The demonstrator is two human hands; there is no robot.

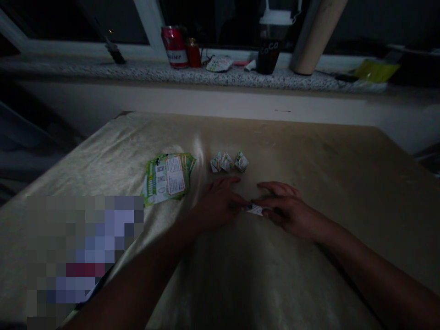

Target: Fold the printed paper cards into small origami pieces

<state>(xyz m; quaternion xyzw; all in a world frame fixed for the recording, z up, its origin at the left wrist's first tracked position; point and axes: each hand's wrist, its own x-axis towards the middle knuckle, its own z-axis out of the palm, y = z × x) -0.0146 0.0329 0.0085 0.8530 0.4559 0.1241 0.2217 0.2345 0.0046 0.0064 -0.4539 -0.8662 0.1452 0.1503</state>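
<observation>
"Paper (255, 210), small and folded: where, exactly?"

"On the table (326, 158), between both hands, nearer than the three folded pieces (226, 162) just beyond the left fingertips."

"And the left hand (220, 205)?"

"Palm down, fingers partly spread, reaching the paper's left end. Pinching or only pressing? Cannot tell in such dim light."

"Right hand (290, 209)?"

"Loosely curled, thumb and a finger at the right end. Again, cannot tell whether gripping or merely steadying."

"Likely to feel heavy?"

"Hardly. Very light, by the look of it; thin, probably stiffer along the folds, easy to crease or tear. Perhaps a little slick, if glossy like the green sheets (168, 178) farther left."

"Best hold?"

"By the two short ends, with fingertips only. Gently, probably, with no hard squeeze at the middle."
</observation>
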